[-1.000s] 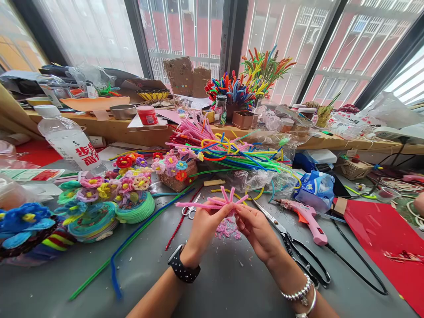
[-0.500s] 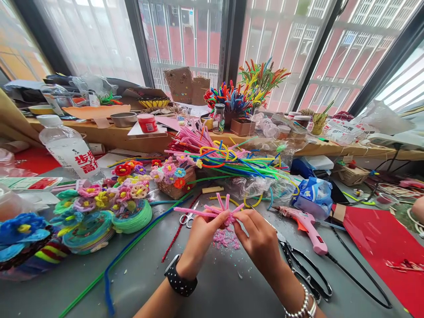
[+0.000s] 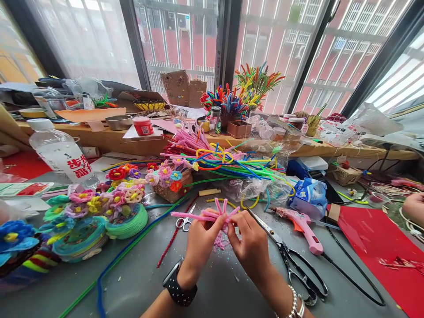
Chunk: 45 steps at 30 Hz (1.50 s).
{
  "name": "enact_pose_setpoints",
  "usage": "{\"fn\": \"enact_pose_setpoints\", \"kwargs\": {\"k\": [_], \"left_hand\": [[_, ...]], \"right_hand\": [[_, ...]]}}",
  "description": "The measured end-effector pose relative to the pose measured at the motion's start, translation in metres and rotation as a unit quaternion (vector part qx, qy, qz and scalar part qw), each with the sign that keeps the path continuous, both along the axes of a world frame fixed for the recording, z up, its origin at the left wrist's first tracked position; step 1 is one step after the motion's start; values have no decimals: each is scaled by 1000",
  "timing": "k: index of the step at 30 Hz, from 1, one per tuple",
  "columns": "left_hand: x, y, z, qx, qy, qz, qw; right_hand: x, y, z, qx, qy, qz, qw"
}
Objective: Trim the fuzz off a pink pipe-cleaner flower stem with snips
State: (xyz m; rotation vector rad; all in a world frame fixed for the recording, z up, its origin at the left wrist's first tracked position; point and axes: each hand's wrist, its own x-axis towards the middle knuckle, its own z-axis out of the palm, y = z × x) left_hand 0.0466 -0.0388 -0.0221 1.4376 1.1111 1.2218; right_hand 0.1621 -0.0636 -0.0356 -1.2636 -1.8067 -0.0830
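Observation:
Between my two hands is a bunch of pink pipe cleaners (image 3: 221, 206), with short ends fanning upward and one longer stem pointing left. My left hand (image 3: 204, 236) pinches the bunch between thumb and fingers. My right hand (image 3: 249, 238) is closed with its fingertips at the bunch's right side, gripping a strand there. Fingers hide the middle of the bunch. Below them on the grey table lies a heap of pink fuzzy trimmings (image 3: 220, 242). Small scissors (image 3: 184, 223) lie left of my hands, and large black-handled scissors (image 3: 303, 269) lie to the right.
A pink glue gun (image 3: 306, 229) with a black cord rests at the right, beside red sheet material (image 3: 374, 247). Pipe-cleaner flower baskets (image 3: 127, 221) and a water bottle (image 3: 66, 154) stand left. Coloured pipe cleaners (image 3: 228, 161) are piled behind. Another person's hand (image 3: 414, 210) shows at the right edge.
The view has shifted slightly, so most things sit further left. My hands still hold the pink bunch, with only small finger movement. More of the other person's hand shows at the right.

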Motion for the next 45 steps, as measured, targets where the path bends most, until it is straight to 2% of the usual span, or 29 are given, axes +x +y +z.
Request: {"fn": "enact_pose_setpoints", "kwargs": {"k": [2, 5, 7, 10, 12, 14, 15, 16, 20, 23, 26, 28, 32, 34, 36, 40, 41, 42, 43, 45], "left_hand": [[1, -2, 1, 35, 27, 23, 999], [0, -4, 4, 113, 89, 57, 988], [-2, -4, 4, 184, 141, 60, 971], [-6, -3, 3, 264, 209, 43, 941], [-8, -2, 3, 286, 228, 28, 930], [-10, 0, 4, 288, 221, 13, 932], [-10, 1, 5, 278, 207, 9, 938], [-11, 1, 6, 259, 188, 5, 947], [-11, 3, 10, 142, 88, 4, 986], [-9, 2, 10, 90, 38, -7, 995], [-7, 1, 9, 70, 21, -5, 997], [-6, 1, 8, 62, 11, 0, 998], [-6, 2, 6, 20, -18, 6, 1000], [-7, 3, 7, -8, -33, 0, 999], [-8, 4, 9, -30, -46, -13, 998], [-10, 6, 12, -56, -53, -69, 995], [-10, 6, 13, -59, -51, -80, 994], [-10, 6, 13, -62, -50, -86, 993], [-10, 6, 13, -66, -50, -85, 993], [-10, 6, 12, -68, -57, -70, 994]], "right_hand": [[-6, -2, 1, -80, 123, 11, 989], [-13, -4, 4, -200, 302, 36, 932], [-14, -4, 4, -252, 403, 64, 878], [-13, -1, 5, -327, 532, 109, 774], [-10, 0, 6, -377, 594, 128, 699], [-6, 2, 8, -412, 620, 155, 649], [-3, 3, 10, -419, 618, 171, 643], [-1, 3, 12, -421, 607, 183, 649], [7, 4, 20, -379, 548, 184, 723], [9, 3, 22, -364, 542, 185, 734], [5, 4, 18, -380, 570, 184, 705], [-1, 5, 12, -399, 610, 194, 656], [-12, 4, 2, -428, 692, 228, 536], [-14, 3, 1, -427, 706, 242, 511], [-11, 3, 3, -424, 694, 250, 526], [-1, 4, 9, -401, 623, 245, 625], [0, 4, 9, -395, 614, 238, 640], [2, 4, 10, -392, 614, 231, 645], [2, 5, 10, -393, 625, 224, 637], [2, 5, 9, -404, 666, 212, 590]]}}
